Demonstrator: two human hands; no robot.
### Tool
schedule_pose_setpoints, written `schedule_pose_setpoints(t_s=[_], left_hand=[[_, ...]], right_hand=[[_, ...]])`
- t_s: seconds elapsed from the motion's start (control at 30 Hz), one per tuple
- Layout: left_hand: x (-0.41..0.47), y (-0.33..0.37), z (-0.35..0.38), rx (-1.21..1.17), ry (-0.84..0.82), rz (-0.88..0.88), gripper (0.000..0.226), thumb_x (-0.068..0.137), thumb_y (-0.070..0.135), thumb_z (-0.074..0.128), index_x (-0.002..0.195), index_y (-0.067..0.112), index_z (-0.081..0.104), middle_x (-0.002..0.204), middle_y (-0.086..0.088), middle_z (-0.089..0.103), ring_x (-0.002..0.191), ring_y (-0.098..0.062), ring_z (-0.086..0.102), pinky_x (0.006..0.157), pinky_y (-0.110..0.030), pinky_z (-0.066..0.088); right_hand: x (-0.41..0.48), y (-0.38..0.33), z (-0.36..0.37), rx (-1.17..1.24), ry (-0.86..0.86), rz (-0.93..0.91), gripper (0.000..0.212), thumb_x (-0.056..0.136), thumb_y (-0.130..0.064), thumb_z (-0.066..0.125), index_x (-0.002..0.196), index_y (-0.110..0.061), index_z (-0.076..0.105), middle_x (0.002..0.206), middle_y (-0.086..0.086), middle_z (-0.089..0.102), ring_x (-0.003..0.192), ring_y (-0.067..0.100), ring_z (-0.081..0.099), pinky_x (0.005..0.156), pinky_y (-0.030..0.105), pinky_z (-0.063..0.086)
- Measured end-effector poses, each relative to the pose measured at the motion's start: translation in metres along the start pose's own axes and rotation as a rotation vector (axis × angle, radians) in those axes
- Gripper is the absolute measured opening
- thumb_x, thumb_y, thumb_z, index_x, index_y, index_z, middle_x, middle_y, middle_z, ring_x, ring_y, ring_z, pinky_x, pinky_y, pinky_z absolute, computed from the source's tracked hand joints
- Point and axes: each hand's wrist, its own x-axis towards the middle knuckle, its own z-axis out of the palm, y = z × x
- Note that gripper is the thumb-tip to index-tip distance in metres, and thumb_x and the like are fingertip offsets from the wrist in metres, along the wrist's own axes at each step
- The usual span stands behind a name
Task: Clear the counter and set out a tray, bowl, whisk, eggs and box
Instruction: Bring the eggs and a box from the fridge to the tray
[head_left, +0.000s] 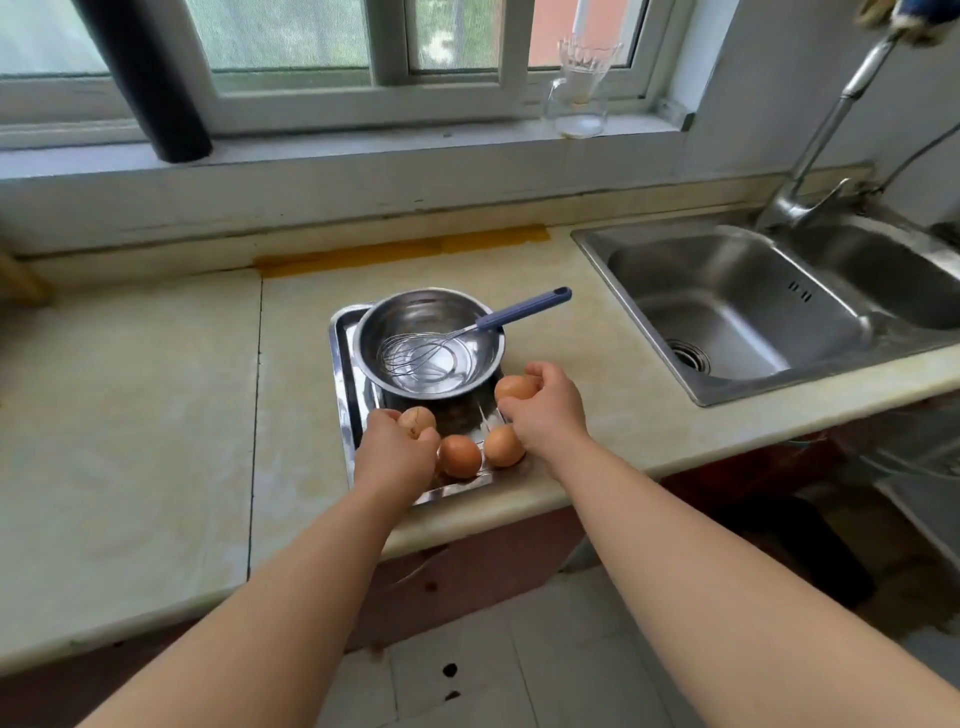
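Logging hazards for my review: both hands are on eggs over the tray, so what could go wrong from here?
1. Two free eggs lie by the tray's near rim, close to the counter edge; a nudge might roll them off.
2. The whisk leans on the bowl rim; the right hand could knock it out.

Right of frame: a stainless double sink (737, 275) with a round drain strainer (687, 355); a chrome faucet (789, 205) rises behind it. Upper right: a clear glass jug (576, 106) on the white windowsill (363, 143). Upper left: a black pipe (150, 78) slants across the window (291, 36). Centre: a strip of yellow tape (405, 252). Bottom: pale tiled floor (519, 675).
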Motion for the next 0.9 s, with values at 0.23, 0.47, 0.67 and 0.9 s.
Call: schedule_pose_setpoints(t_s=[0.23, 0.47, 0.67, 0.9], left_hand=[[0.022, 0.001, 0.016, 0.041, -0.057, -0.003, 0.04, 0.082, 0.023, 0.062, 0.116, 0.008, 0.047, 0.105, -0.008, 0.06, 0.095, -0.028, 0.058, 0.082, -0.035, 0.047], [0.025, 0.003, 0.022, -0.013, -0.044, -0.034, 0.039, 0.076, 0.022, 0.063, 0.11, 0.013, 0.046, 0.108, -0.008, 0.061, 0.098, -0.03, 0.059, 0.089, -0.045, 0.051], [0.028, 0.003, 0.025, 0.05, -0.045, -0.034, 0.045, 0.078, 0.024, 0.062, 0.117, 0.007, 0.047, 0.125, -0.014, 0.048, 0.092, -0.029, 0.057, 0.077, -0.036, 0.047], [0.022, 0.009, 0.03, 0.091, 0.0, -0.058, 0.043, 0.085, 0.028, 0.052, 0.12, 0.003, 0.047, 0.126, -0.019, 0.05, 0.109, -0.037, 0.054, 0.088, -0.043, 0.048]], right_hand=[[0.021, 0.001, 0.021, -0.105, -0.064, 0.05, 0.041, 0.08, -0.013, 0.066, 0.119, -0.015, 0.054, 0.12, 0.006, 0.059, 0.101, 0.02, 0.056, 0.081, 0.024, 0.044], [0.022, 0.004, 0.029, -0.254, -0.095, 0.006, 0.04, 0.079, -0.015, 0.064, 0.119, -0.018, 0.057, 0.118, 0.005, 0.061, 0.123, 0.026, 0.041, 0.098, 0.03, 0.04], [0.018, 0.003, 0.027, -0.28, -0.132, -0.018, 0.043, 0.081, -0.015, 0.058, 0.123, -0.019, 0.056, 0.122, 0.005, 0.059, 0.125, 0.028, 0.036, 0.099, 0.031, 0.039], [0.008, 0.005, 0.013, -0.204, -0.172, -0.006, 0.062, 0.079, -0.017, 0.06, 0.14, -0.017, 0.046, 0.141, 0.004, 0.049, 0.132, 0.027, 0.04, 0.108, 0.034, 0.038]])
